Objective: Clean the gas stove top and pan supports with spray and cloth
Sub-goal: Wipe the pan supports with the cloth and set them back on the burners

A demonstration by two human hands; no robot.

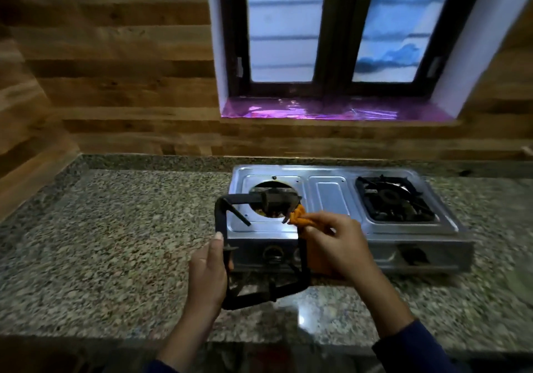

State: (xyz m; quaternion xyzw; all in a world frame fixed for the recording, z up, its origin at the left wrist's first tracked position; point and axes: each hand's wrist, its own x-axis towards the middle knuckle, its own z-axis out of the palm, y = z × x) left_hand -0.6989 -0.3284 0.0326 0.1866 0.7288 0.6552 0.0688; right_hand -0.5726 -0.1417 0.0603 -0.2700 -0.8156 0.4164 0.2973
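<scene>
A two-burner steel gas stove [328,191] stands on the granite counter. My left hand [208,269] grips the left side of a black pan support [261,296], lifted off the left burner and held tilted in front of the stove. My right hand [336,245] pinches an orange cloth [298,216] against one prong at the support's top right. The left burner opening [272,189] is uncovered. The right burner has its own black pan support [393,199] in place. No spray bottle shows.
The speckled granite counter [115,243] stretches left and in front of the stove. A wood-panelled wall [115,84] rises behind and at the left. A window with a purple-lit sill [331,111] sits above the stove. Stove knobs [272,253] face me.
</scene>
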